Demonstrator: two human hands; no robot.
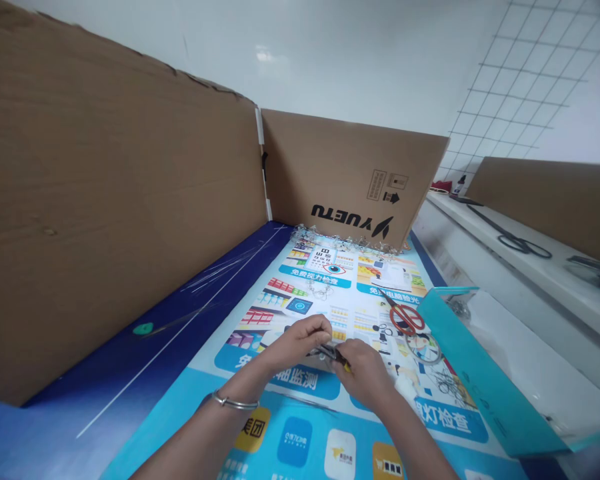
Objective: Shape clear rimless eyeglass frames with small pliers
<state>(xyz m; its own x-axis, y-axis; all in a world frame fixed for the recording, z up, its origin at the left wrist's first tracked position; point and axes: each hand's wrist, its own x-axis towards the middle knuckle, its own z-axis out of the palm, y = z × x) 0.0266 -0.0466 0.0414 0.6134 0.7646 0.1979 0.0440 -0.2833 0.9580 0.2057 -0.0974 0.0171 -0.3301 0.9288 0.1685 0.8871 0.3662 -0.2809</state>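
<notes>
My right hand (364,372) is closed around a pair of small pliers (329,352) with a yellow handle, its metal jaws aimed left. My left hand (310,335) is pinched together right at the jaws; whatever lies between its fingertips is too small to make out. Both hands are low over a printed sheet (353,323). To their right lie red-handled scissors (407,320), a clear ring-shaped coil (423,349) and a tangle of thin wire (449,385). Several twisted wire pieces (350,241) line the sheet's far edge.
Cardboard panels (120,180) stand along the left and a printed cardboard panel (350,167) stands behind. A teal open box (500,393) sits at the right. Black scissors (523,245) lie on a white ledge (480,220). A green-ended thin tool (143,329) rests at left.
</notes>
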